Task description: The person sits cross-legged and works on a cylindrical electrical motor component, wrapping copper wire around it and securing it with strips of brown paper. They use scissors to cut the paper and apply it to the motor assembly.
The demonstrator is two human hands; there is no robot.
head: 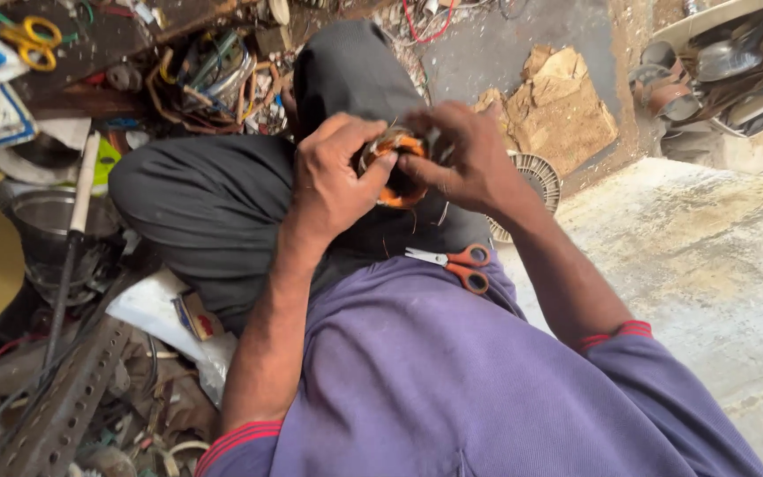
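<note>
Above the lap, both hands close on a round coil [396, 168] wound with copper wire and orange tape. Left hand [333, 177] wraps its left side, thumb pressed across the front of the ring. Right hand [461, 155] pinches the upper right edge, fingers curled tight over the winding. Thin wire ends stick out below the coil. How far the fingers reach behind it cannot be told.

Just below the hands, orange-handled scissors [452, 263] lie shut on the lap, where the dark trousers [214, 203] meet the purple shirt [434, 371]. The person sits cross-legged, one knee bent to the left.

To the right of the right wrist, a round slotted fan part [532, 181] rests on the floor, partly hidden by the arm. Beyond it lie torn pieces of cardboard [558, 106]. Concrete floor [708, 265] runs along the right side.

On the left, clutter crowds in: yellow-handled scissors [33, 40] at the top corner, a tangle of wires [214, 79] near the knee, a metal pot [46, 221] with a long rod [72, 238] across it, and a perforated steel angle bar [64, 406] at the bottom.
</note>
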